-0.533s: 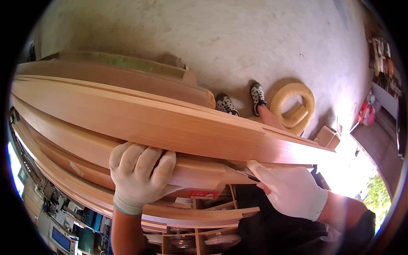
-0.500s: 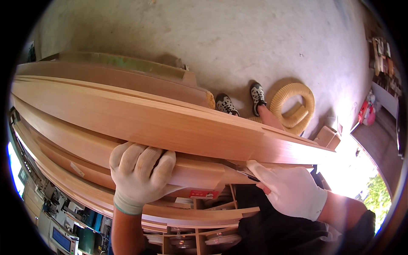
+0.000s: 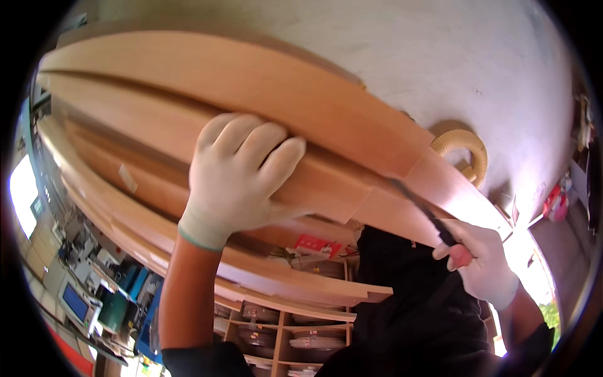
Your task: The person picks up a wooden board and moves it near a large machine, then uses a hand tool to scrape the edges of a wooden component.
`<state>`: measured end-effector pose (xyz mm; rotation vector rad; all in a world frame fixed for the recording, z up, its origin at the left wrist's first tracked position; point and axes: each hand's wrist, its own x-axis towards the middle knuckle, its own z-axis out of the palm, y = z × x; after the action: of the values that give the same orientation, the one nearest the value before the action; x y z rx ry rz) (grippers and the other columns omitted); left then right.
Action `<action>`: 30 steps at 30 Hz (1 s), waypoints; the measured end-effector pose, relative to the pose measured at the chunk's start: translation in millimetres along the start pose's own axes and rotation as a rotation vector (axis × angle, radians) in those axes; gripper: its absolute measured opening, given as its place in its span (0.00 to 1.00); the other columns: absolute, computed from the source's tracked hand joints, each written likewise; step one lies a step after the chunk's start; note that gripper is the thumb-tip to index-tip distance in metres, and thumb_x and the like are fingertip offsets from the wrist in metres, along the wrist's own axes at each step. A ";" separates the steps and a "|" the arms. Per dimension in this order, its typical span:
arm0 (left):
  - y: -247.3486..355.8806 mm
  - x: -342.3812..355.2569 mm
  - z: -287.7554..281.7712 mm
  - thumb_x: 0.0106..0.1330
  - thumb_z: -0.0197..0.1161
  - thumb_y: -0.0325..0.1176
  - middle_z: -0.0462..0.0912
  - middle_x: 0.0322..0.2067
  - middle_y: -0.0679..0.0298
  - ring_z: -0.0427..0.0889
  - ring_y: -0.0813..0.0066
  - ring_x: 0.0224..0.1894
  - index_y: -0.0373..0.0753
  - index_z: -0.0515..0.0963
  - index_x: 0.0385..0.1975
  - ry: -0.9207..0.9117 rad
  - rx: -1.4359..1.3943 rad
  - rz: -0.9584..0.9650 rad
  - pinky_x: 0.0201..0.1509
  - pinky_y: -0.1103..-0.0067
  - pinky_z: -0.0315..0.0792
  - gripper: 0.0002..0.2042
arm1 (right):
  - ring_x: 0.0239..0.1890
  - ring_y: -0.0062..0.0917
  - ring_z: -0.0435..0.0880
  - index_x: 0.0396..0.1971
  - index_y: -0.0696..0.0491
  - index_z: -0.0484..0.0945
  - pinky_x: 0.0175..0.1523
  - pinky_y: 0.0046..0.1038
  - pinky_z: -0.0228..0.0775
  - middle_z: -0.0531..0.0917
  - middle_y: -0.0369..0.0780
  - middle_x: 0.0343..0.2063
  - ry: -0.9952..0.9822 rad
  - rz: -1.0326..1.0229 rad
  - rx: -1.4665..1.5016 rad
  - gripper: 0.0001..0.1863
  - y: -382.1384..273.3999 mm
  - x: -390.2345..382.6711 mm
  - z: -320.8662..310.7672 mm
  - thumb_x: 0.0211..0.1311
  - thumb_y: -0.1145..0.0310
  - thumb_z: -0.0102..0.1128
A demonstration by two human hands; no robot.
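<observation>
A long, pale wooden board (image 3: 251,75) slants across the head view, with a second board (image 3: 333,188) alongside on its nearer side and a dark narrow gap between them. My left hand (image 3: 232,179), in a white knit glove, curls its fingers over the second board's far edge. In a white glove too, my right hand (image 3: 487,261) is closed around the black and red handle of a narrow dark-bladed tool (image 3: 418,201). The blade's tip lies at the gap, near the boards' right part; its exact kind is unclear.
More boards (image 3: 151,235) are stacked nearer me at the left. Below them are wooden shelves (image 3: 279,342) with round discs. A coiled yellow hose (image 3: 480,157) lies on the concrete floor (image 3: 440,75). Machines with a screen (image 3: 76,301) stand at the lower left.
The boards appear higher in view and slope more steeply down to the right. My right hand has drawn rightward, and more of the blade shows. My left hand still grips the second board.
</observation>
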<state>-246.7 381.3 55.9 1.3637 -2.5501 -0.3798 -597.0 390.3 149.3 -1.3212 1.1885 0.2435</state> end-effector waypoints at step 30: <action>128.7 82.7 27.7 0.50 0.72 0.46 0.72 0.62 0.46 0.66 0.41 0.69 0.33 0.71 0.62 -0.301 0.159 -0.069 0.76 0.46 0.52 0.38 | 0.40 0.46 0.84 0.53 0.56 0.79 0.49 0.37 0.76 0.85 0.48 0.39 0.481 0.356 0.101 0.16 284.0 -178.2 -70.0 0.69 0.70 0.55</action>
<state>-400.5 384.3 78.4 1.5595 -2.8335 -0.4325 -919.1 504.4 127.2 -1.1025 1.8227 0.1176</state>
